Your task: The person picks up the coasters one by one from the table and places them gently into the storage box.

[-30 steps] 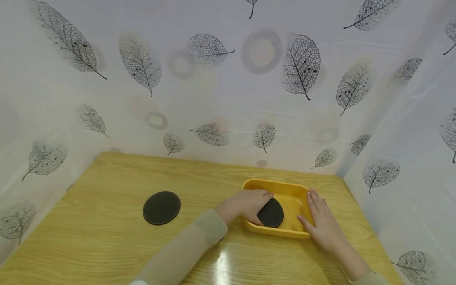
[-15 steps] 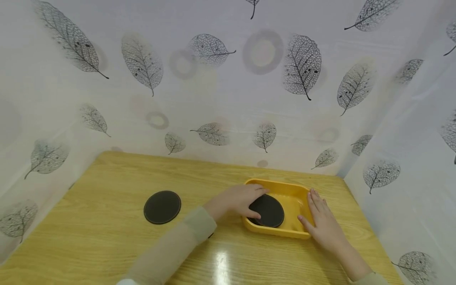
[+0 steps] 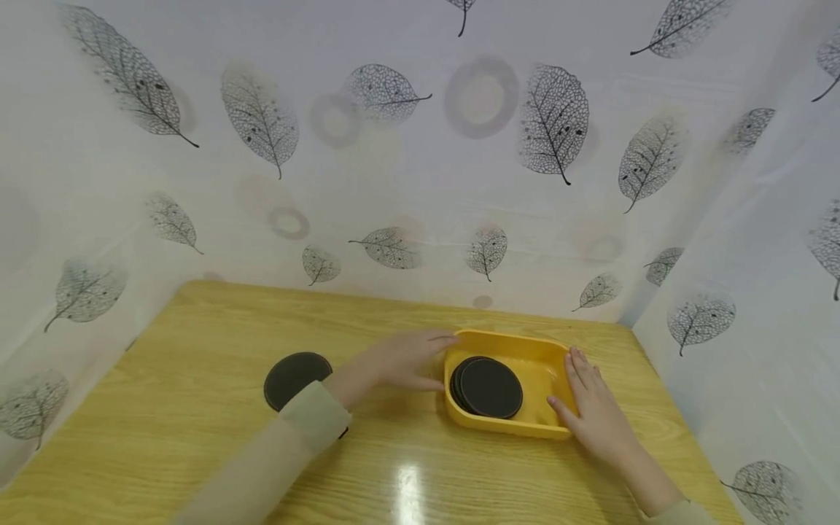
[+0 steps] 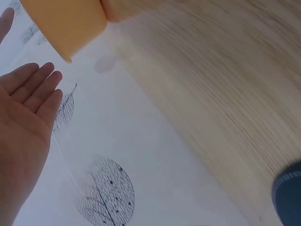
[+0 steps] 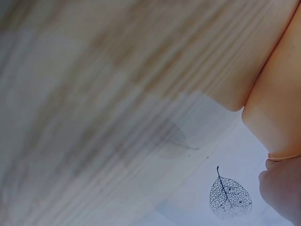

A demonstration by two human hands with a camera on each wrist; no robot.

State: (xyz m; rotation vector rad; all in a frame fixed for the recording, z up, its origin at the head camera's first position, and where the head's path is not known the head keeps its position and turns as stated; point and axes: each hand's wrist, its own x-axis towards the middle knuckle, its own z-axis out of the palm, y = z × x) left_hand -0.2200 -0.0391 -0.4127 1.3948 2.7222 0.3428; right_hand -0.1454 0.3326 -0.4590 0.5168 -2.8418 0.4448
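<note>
Inside a yellow tray at the right of the table lie several round black coasters, stacked slightly askew, with one black coaster on top. My left hand is just left of the tray, fingers stretched and holding nothing; the left wrist view also shows this hand with its palm bare, near the tray's wall. Another black coaster lies on the table, partly covered by the left sleeve. My right hand holds the tray's right end, its thumb over the inner side and its fingers along the rim.
The wooden table is enclosed at the back and sides by a pale curtain printed with leaves. Part of a dark round edge shows at the left wrist view's lower right.
My left hand has let go of the coasters in the tray and moved left, out past the tray's left rim. The right hand and the tray have stayed in place.
</note>
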